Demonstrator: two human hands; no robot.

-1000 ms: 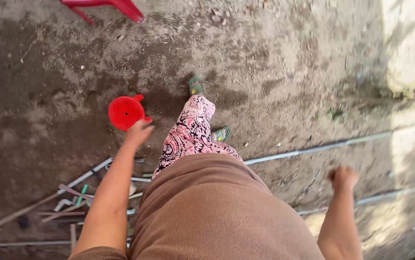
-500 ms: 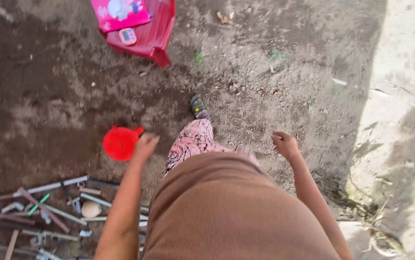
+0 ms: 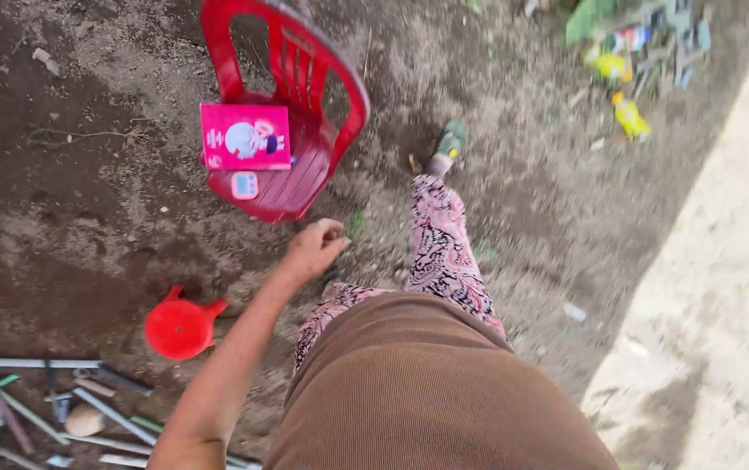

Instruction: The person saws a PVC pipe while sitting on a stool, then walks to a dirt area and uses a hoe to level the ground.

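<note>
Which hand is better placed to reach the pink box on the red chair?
Left, probably. The left hand is empty, loosely curled, extended ahead just short of the red chair holding the pink box. The right hand is out of view.

I log a red plastic scoop (image 3: 180, 328) on the dirt at 8 o'clock. A heap of metal rods (image 3: 35, 409) lies at 7 o'clock, just beside it. A flat pink box (image 3: 246, 137) sits at 11 o'clock. Yellow bottles (image 3: 628, 117) lie among litter at 1 o'clock, well apart.
</note>
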